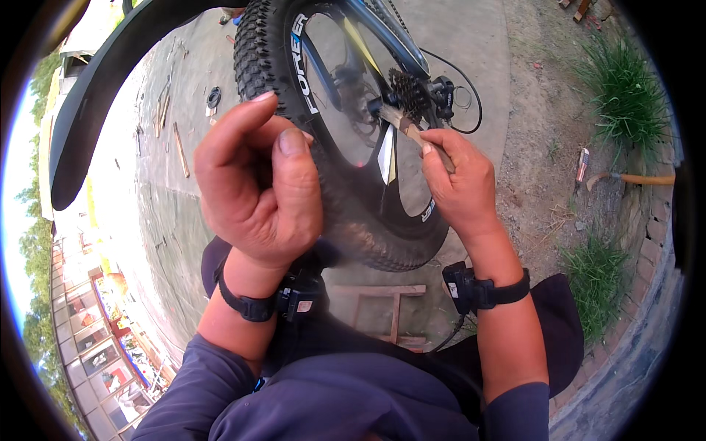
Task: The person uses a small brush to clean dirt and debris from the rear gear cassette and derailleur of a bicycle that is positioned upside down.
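Note:
My right hand (463, 176) grips the wooden handle of a paintbrush-style bristle brush (412, 130). Its pale bristles reach the hub (376, 105) of a bicycle's rear wheel, beside the dark cassette (407, 91). My left hand (259, 182) is loosely curled, palm towards me, in front of the knobby tyre (256, 55). Nothing shows between its thumb and fingers; whether it touches the tyre cannot be told. Black, white and yellow spokes (388, 154) span the wheel. A rear derailleur (441, 96) sits right of the cassette, with a cable looping beyond it.
A black mudguard (88, 110) arches at upper left. Below the wheel lies a wooden frame (395, 314). Wood strips (181, 149) and a black coil (213, 98) lie on the concrete. At right are grass clumps (629, 88), a wooden-handled sickle (634, 178) and a brick edge (651, 248).

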Demonstrator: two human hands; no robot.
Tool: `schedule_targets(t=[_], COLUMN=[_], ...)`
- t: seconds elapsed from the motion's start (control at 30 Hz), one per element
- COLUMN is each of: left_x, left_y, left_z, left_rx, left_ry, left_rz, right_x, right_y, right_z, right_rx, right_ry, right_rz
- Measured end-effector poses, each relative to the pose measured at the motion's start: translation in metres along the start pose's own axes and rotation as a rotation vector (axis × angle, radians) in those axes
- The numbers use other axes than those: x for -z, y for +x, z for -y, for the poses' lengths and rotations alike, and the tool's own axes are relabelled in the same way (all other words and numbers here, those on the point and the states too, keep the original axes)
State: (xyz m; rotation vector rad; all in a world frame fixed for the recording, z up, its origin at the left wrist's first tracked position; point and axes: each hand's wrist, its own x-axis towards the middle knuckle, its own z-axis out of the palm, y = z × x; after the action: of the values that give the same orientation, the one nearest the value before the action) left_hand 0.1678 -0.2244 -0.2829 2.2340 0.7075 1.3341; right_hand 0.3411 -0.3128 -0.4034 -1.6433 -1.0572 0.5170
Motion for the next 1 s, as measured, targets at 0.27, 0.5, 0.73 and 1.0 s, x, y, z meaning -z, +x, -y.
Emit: schedule_targets(t=[0.27,0.5,0.73,1.0], left_x=[-0.002,-0.003,0.0,0.008], left_y=[0.002,0.0,0.0,0.001], left_z=[-0.003,-0.003,-0.004,0.001], left_rx=[-0.01,-0.001,0.027,-0.028], left_ry=[0.045,0.063,0.048,0.102], left_rz=[-0.002,-0.022,0.031,0.108], right_x=[0.016,0.011,-0.02,-0.026], right_y=[0.005,-0.003,0.022,0.045], right_z=[-0.011,-0.029,0.004,0.022], right_rx=[-0.372,-0.42,0.085,0.254], right_ry=[0.305,0.012,-0.547,-0.458], right_rz=[0.22,0.149,0.337,0.218])
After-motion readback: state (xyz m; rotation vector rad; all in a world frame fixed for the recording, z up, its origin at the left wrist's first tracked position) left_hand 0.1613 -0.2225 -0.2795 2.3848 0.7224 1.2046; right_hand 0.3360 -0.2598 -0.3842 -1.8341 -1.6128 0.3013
